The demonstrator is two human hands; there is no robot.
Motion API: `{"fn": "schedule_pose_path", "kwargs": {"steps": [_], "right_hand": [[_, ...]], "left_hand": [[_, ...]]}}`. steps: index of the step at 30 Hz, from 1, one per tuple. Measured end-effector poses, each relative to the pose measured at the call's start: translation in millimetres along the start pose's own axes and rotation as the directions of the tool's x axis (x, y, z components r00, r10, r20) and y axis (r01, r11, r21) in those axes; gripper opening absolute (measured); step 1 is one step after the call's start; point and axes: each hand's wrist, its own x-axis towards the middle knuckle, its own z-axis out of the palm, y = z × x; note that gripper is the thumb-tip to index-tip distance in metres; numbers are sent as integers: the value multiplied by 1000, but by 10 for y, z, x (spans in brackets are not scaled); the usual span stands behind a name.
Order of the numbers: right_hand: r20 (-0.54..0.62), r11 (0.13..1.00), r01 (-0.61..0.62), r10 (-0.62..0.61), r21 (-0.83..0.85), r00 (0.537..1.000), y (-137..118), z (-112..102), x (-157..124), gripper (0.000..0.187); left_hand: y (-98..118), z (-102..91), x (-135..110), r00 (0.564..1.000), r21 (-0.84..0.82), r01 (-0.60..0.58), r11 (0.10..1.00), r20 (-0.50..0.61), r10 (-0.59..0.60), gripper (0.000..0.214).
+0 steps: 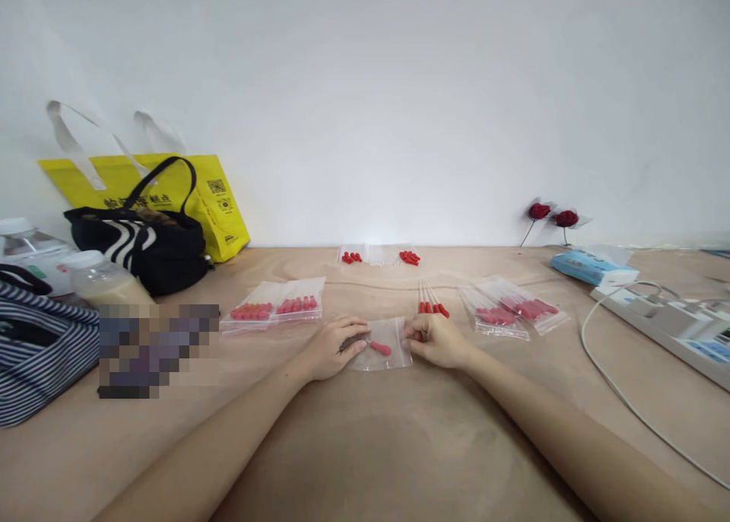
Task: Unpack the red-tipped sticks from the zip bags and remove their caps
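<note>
A small clear plastic bag point(383, 345) lies flat on the wooden table point(365, 446) between my hands, with one red-tipped dropper point(379, 348) inside it. My left hand point(334, 347) rests on the bag's left edge, fingers curled and pressing it down. My right hand point(434, 338) pinches the bag's right edge with closed fingers. Just beyond my right hand lie a few loose red-tipped droppers point(432, 301).
Filled bags of droppers lie at the left point(277, 307) and right point(513, 309), more at the back point(379, 256). A black striped handbag point(142, 248), yellow tote point(171, 191), bottles point(96, 278) and a striped bag point(39, 347) stand left. Power strip point(667, 320), cable point(621, 400), blue pack point(593, 267) right.
</note>
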Motion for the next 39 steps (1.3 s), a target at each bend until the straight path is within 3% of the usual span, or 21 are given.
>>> {"fn": "schedule_pose_path", "kwargs": {"steps": [9, 18, 22, 25, 28, 30, 32, 35, 39], "right_hand": [[22, 995, 19, -17, -96, 1000, -169, 152, 19, 22], [-176, 999, 24, -31, -37, 984, -107, 132, -64, 5], [-246, 993, -33, 61, 115, 967, 80, 21, -215, 10], [-361, 975, -51, 128, 217, 924, 221, -92, -348, 18], [-550, 968, -61, 190, 244, 813, 323, -221, -420, 24], [-653, 973, -70, 199, 218, 731, 369, -284, -401, 26], [-697, 987, -73, 155, 147, 700, 397, -303, -327, 25], [-689, 993, -105, 37, -58, 724, 402, -234, -152, 21], [-671, 926, -196, -77, -322, 738, 350, -55, 55, 17]], "left_hand": [[36, 9, 8, 1000, 10, 12, 1000, -25, -12, 27], [29, -11, 7, 999, -11, 30, 999, -18, -30, 28], [10, -13, 9, 999, -14, 53, 999, -8, -53, 28], [4, -12, 10, 999, -20, 49, 999, -7, -49, 28], [2, -9, 9, 999, -21, 48, 999, -13, -48, 27], [2, -7, 10, 999, -19, 46, 999, -16, -46, 26], [4, -6, 11, 999, -13, 43, 999, -20, -44, 27], [8, -5, 11, 999, -8, 43, 999, -17, -44, 27], [3, -7, 10, 999, -19, 43, 999, -11, -43, 27]]}}
